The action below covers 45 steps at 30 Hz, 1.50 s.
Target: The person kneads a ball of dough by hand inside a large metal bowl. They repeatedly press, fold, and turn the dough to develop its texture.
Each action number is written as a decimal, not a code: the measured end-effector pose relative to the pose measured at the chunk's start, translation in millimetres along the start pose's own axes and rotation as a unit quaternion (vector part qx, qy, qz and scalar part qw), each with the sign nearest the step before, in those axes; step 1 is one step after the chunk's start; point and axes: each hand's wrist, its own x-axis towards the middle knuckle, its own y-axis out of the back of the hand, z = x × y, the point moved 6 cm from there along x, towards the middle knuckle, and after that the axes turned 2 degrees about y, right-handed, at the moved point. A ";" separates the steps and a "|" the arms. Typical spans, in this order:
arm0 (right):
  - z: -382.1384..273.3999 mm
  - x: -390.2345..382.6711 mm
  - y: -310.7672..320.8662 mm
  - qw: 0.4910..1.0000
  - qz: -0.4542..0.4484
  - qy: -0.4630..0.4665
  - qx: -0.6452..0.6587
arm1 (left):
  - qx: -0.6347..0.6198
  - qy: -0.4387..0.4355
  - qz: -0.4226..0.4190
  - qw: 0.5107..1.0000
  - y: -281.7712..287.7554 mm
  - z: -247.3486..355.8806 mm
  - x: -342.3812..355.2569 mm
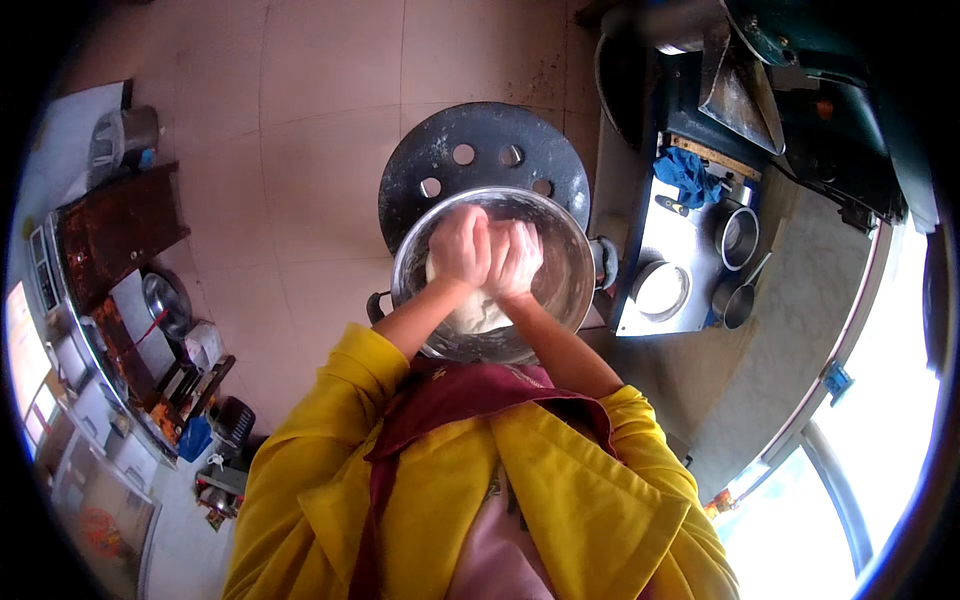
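Note:
A pale lump of dough (476, 316) lies in a deep metal pot (572, 285) with dark side handles, straight in front of my body. My left hand (460, 246) is closed, its fingers curled down into the dough. Right beside it, touching it, my right hand (516, 258) is also closed, knuckles forward, and pressed on the dough. Both hands look dusted with white, the right more so. Beneath the hands the fingertips and part of the dough are hidden. The pot sits on a round dark stool (480, 135) with several holes in its top.
To the right, a low counter carries a white round pan (661, 290), a metal bowl (738, 238), a small saucepan (734, 303) and a blue cloth (687, 178). A rusty brown cabinet (118, 235) and a metal basin (166, 303) stand at the left. Pinkish tiles (330, 60) cover the floor.

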 end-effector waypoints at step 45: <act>20.9 45.2 -1.1 0.992 -0.104 -0.045 0.058 | 0.052 0.030 -0.020 0.998 -1.5 -4.3 36.7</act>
